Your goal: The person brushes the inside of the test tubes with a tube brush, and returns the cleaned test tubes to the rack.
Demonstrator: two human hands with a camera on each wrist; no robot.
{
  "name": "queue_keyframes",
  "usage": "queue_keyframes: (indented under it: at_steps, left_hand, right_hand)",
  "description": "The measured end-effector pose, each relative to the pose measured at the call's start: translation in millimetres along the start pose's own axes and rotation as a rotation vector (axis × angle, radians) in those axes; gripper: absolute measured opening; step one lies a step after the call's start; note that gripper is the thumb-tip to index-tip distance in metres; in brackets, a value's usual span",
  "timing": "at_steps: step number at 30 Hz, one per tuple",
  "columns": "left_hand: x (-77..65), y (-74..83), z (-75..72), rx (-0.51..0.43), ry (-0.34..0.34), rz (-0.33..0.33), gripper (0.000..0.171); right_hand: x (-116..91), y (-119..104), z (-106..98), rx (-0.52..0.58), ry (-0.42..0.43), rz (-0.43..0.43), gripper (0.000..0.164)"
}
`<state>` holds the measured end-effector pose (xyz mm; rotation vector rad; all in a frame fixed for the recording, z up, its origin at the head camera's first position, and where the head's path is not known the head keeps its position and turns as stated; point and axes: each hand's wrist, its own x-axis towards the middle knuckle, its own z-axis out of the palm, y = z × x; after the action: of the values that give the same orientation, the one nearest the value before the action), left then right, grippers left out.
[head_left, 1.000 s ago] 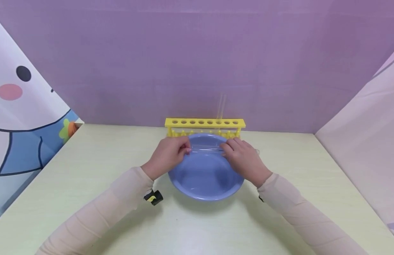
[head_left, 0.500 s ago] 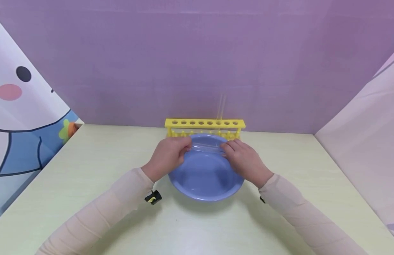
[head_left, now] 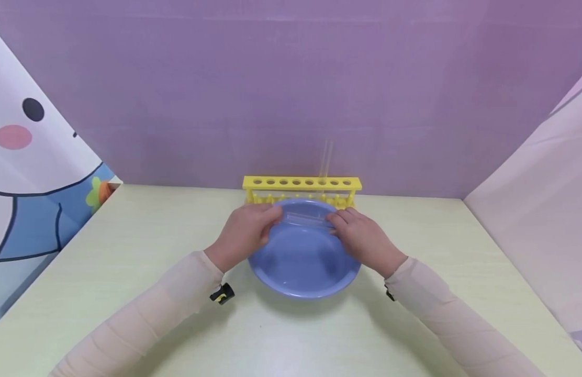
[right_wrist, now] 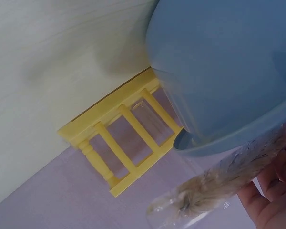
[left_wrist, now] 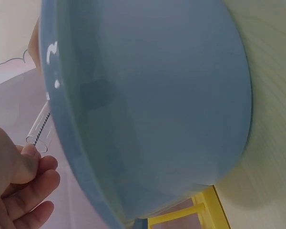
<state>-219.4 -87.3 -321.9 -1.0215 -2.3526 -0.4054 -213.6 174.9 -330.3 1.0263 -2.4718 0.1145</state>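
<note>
Your left hand (head_left: 246, 230) pinches the left end of the clear test tube (head_left: 306, 218) between curled fingertips (left_wrist: 31, 160); the left wrist view shows the tube's open mouth just beyond the thumb, with a thin brush wire inside it. Your right hand (head_left: 361, 235) grips the tube's right end, fingers curled over it; the right wrist view shows a bristly brush head (right_wrist: 219, 183) inside the glass, with your fingers (right_wrist: 276, 191) only partly in view at the edge. The tube lies nearly level, held over the far half of the blue basin (head_left: 302, 285), above its rim and not touching it.

The basin sits on the pale green table (head_left: 154, 251), its far rim just in front of the yellow tube rack (head_left: 302, 183). One other clear tube (head_left: 326, 157) stands upright in a hole right of the rack's middle. The table lies open to the left, right and near side of the basin; the purple wall (head_left: 291, 78) closes the far side right behind the rack.

Against half a second ago, both hands have stayed put and the tube's right end sits slightly lower; basin and rack are unmoved.
</note>
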Motion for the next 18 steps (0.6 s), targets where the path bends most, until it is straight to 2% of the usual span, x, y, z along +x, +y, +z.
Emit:
queue_keyframes:
  at_steps: [10,18]
  left_hand:
    - [-3.3,-1.1,-2.7,0.018,0.038,0.055,0.028]
    - [-9.8,-2.6,-5.8,0.072,0.082,0.102,0.027]
  right_hand:
    - [-1.2,1.9,-4.4,0.058,-0.067,0.006,0.027]
    - [-3.2,5.1,-6.3,0.088,-0.093,-0.043,0.032]
